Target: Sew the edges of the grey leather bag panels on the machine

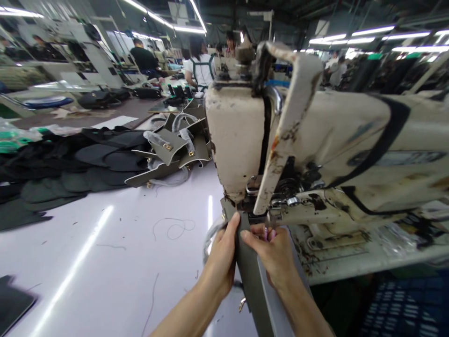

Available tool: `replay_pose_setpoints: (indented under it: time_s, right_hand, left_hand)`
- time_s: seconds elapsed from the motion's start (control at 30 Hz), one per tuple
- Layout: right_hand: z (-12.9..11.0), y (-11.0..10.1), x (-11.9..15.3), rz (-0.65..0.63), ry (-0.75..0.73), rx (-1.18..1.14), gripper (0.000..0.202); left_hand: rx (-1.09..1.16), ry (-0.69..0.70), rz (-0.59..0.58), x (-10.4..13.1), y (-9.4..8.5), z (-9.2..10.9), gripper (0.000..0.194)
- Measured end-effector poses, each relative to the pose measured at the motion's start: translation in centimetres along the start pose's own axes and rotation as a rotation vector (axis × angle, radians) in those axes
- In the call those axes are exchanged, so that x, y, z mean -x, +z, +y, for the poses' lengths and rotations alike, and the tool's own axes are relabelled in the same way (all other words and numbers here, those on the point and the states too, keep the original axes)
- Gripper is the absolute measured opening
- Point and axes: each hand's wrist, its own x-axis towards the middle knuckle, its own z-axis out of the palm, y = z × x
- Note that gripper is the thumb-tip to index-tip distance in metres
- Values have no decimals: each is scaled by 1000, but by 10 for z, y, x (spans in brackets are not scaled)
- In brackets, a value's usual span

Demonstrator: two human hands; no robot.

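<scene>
A grey-green bag panel (249, 276) runs from under the sewing machine (235, 135) down toward me. My left hand (223, 255) grips its left edge, the thumb lying on top near the needle area. From the right side my right hand (275, 250) pinches the same panel, thumb on top. Something small and pink shows at its fingers, too little to name. A plastic-wrapped handle (209, 238) curves out beside my left hand. Lower down, a gold metal clasp (242, 304) hangs by the panel. The needle itself is hidden.
Several similar bag panels with wrapped handles (170, 145) are heaped behind the machine. Black pieces (66, 164) lie piled at the left. Loose threads (174, 229) are scattered over the white table (133, 276). A blue crate (410, 304) stands at lower right. People work farther back.
</scene>
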Motion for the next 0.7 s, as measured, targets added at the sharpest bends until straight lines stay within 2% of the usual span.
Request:
replay_pose_setpoints:
  time_s: [0.07,0.13,0.2,0.23,0.27,0.3,0.33,0.37,0.4,0.47,0.53,0.6,0.7]
  right_hand:
    - [1,-2,3,2,3,8,13]
    - [3,-3,5,13,14,15,12]
    - [6,-2,6,19,19,-1,14]
    - [7,-2,6,25,21,-17,14]
    - [9,-1,7,35,28,-36,16]
    - [10,0,7,46,39,-56,17]
    - [11,1,8,54,52,-77,19]
    - [11,3,8,55,65,-93,21]
    - [11,4,9,58,69,-101,23]
    - [9,5,11,74,54,-79,23]
    - [6,4,12,91,24,-9,22]
    - [2,3,13,100,-8,86,21]
    - [-1,1,14,107,-33,177,21]
  left_hand:
    - [-76,25,-86,27,-11,-4,52]
    - [-229,91,-109,51,-33,-9,57]
    - [-411,270,-13,62,-61,-15,47]
    - [-425,412,94,62,-73,-19,42]
    - [-365,589,236,57,-84,-22,41]
    - [-316,703,347,50,-91,-25,42]
    - [-289,717,378,40,-95,-28,44]
    - [-271,660,337,30,-94,-30,47]
    - [-253,543,234,21,-91,-32,51]
    - [-198,280,-5,7,-78,-35,58]
    - [-131,140,-138,1,-63,-37,62]
    - [-103,102,-141,2,-53,-38,65]
    - [-165,62,-78,4,-48,-37,66]
